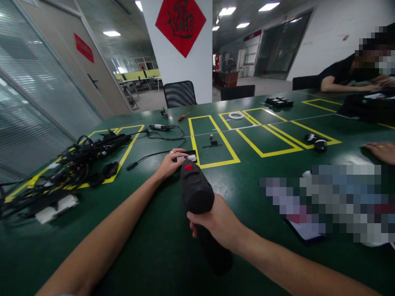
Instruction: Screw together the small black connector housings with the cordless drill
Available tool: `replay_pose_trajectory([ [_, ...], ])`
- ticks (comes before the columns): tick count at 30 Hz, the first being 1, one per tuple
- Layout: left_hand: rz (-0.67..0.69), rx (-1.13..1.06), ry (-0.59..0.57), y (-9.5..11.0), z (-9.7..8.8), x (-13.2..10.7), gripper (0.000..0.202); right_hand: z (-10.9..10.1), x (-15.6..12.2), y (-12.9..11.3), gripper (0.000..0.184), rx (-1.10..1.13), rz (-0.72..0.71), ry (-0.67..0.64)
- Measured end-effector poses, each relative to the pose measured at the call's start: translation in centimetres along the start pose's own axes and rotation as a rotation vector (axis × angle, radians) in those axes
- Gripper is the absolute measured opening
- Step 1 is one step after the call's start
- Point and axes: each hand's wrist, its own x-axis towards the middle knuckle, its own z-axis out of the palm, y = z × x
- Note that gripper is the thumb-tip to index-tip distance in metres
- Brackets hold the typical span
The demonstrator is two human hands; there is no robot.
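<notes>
My right hand [220, 220] is wrapped round the grip of a black cordless drill [197, 191] with a red switch on top. The drill points away from me, its nose close to my left hand [169, 164]. With its fingers bent over it, my left hand grips a small black box [191, 156] with a white label, flat on the green table. The drill hides part of the box, and I cannot tell whether its tip touches it. Just beyond the box lie a small black part [214, 143] on a dark strip and a tiny red piece [211, 136].
Tangled black cables [83, 160] cover the left side. Farther off are an orange-handled screwdriver [183, 116], a white tape roll [236, 116] and a black tray [279, 102]. A black-and-white device [316, 142] lies right. Another person [345, 74] leans on the table; a hand [382, 152] rests nearer.
</notes>
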Motion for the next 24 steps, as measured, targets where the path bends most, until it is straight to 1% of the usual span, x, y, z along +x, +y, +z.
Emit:
replay_pose_trajectory([
  [4,-0.043,-0.002,-0.037,0.17,-0.21,0.05,0.033,-0.21,0.15,-0.1,0.031,0.026,0.016,-0.016],
  [8,-0.06,0.009,-0.042,0.25,-0.35,0.05,0.034,-0.47,0.16,-0.02,0.03,0.036,0.009,-0.052],
  [12,-0.075,0.012,-0.031,-0.04,-0.17,0.03,0.036,-0.67,-0.01,0.21,0.025,-0.036,-0.001,0.001],
  [15,-0.066,0.025,-0.028,-0.19,-0.13,0.04,0.036,-0.7,-0.08,0.24,0.019,-0.08,0.02,0.025],
  [18,-0.057,0.02,-0.051,-0.17,-0.3,0.06,0.037,-0.6,-0.07,0.27,0.014,-0.11,0.022,0.045],
  [21,-0.058,0.022,-0.083,-0.07,-0.53,0.07,0.038,-0.52,-0.1,0.39,0.014,-0.12,0.013,0.065],
  [24,-0.044,0.034,-0.09,0.11,-0.6,0.0,0.038,-0.67,-0.13,0.5,0.017,-0.108,0.016,0.044],
])
